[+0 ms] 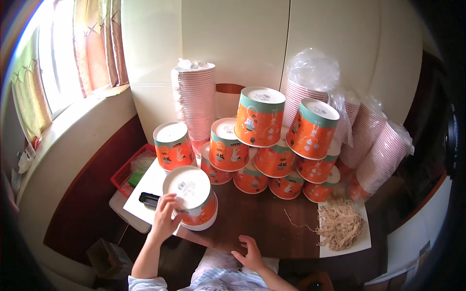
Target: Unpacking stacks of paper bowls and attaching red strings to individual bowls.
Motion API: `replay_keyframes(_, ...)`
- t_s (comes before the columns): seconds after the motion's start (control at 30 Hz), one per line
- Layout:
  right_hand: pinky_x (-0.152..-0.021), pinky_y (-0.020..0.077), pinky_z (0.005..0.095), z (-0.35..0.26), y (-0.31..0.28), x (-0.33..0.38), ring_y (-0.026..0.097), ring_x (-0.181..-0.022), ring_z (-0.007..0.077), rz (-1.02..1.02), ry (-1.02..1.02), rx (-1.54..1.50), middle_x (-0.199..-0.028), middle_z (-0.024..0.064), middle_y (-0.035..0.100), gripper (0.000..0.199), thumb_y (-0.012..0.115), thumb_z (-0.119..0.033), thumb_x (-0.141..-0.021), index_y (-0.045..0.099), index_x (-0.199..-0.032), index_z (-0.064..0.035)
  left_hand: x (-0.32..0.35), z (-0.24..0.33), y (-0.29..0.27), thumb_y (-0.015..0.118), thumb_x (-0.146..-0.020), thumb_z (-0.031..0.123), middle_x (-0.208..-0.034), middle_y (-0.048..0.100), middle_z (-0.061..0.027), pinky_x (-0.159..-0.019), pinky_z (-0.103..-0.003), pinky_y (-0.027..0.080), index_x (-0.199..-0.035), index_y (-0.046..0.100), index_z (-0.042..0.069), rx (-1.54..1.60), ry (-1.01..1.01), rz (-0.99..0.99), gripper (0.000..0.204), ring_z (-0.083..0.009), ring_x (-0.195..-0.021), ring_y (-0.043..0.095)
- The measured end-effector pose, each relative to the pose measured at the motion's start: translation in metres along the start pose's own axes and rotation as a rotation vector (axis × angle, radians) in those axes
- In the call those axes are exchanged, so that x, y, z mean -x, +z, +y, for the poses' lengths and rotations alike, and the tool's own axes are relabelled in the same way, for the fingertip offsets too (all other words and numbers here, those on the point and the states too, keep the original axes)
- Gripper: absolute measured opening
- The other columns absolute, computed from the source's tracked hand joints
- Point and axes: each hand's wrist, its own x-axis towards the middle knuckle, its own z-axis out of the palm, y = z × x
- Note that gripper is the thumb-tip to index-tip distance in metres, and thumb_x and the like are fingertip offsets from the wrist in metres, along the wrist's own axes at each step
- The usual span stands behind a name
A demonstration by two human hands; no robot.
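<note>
An upturned paper bucket (187,186) with a white base and orange printed sides stands near the table's front left. Below it shows more orange wall and a white rim (206,225); whether this is a second bucket nested with it, I cannot tell. My left hand (166,216) grips its left side, fingers curved at the base's edge and thumb lower down. At the front edge of the table hovers my right hand (250,254), empty, its fingers apart. Behind are several upturned orange buckets (259,116) piled in tiers, some with teal bands.
Tall stacks of nested buckets (196,99), some in clear plastic, stand at the back and right. A tangle of beige string (340,224) lies on a white sheet at right. At left are a black object (149,199) and a red basket (121,177); a cardboard box (109,259) sits below.
</note>
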Motion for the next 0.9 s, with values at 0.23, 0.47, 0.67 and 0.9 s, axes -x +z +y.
replay_keyframes(0.23, -0.098, 0.0320, 0.0428, 0.024, 0.052, -0.062, 0.033, -0.120, 0.0274, -0.205, 0.498, -0.874, -0.134, 0.0162, 0.025, 0.072, 0.056, -0.026, -0.084, 0.007, -0.134, -0.0118, 0.074, 0.021, -0.001, 0.068, -0.064, 0.003, -0.087, 0.052, -0.0093, -0.076, -0.038, 0.044, -0.077, 0.051, 0.007, -0.069, 0.039, 0.316, 0.022, -0.0286, -0.090, 0.053)
replay_keyframes(0.47, -0.092, 0.0392, 0.0399, -0.007, 0.090, -0.120, 0.043, -0.112, 0.0206, -0.511, 0.573, -1.261, -0.124, 0.0034, 0.041, 0.061, 0.060, -0.029, -0.081, 0.026, -0.130, -0.0166, 0.103, 0.020, -0.018, 0.065, -0.071, 0.011, -0.081, 0.048, -0.0051, -0.069, -0.033, 0.043, -0.071, 0.047, 0.011, -0.229, 0.204, 0.448, 0.018, -0.0233, -0.080, 0.052)
replay_keyframes(0.67, -0.085, 0.0429, 0.0305, -0.098, 0.099, -0.247, 0.051, -0.097, 0.0158, -0.355, 0.143, -1.155, -0.104, 0.0026, 0.048, 0.046, 0.056, -0.013, -0.083, 0.032, -0.122, -0.0122, -0.029, 0.009, -0.091, 0.064, -0.071, 0.006, -0.090, 0.049, -0.0101, -0.073, -0.038, 0.041, -0.086, 0.047, 0.005, -0.345, 0.354, 0.694, 0.022, -0.0291, -0.083, 0.050)
replay_keyframes(0.9, -0.076, 0.0437, 0.0270, -0.154, 0.089, -0.315, 0.052, -0.083, 0.0106, -0.305, 0.201, -1.273, -0.090, 0.0006, 0.052, 0.018, 0.057, -0.015, -0.082, 0.047, -0.097, -0.0126, -0.177, -0.061, -0.107, 0.070, -0.064, 0.007, -0.101, 0.051, -0.0143, -0.076, -0.034, 0.044, -0.086, 0.052, 0.002, -0.239, 0.187, 0.526, 0.028, -0.0292, -0.092, 0.050)
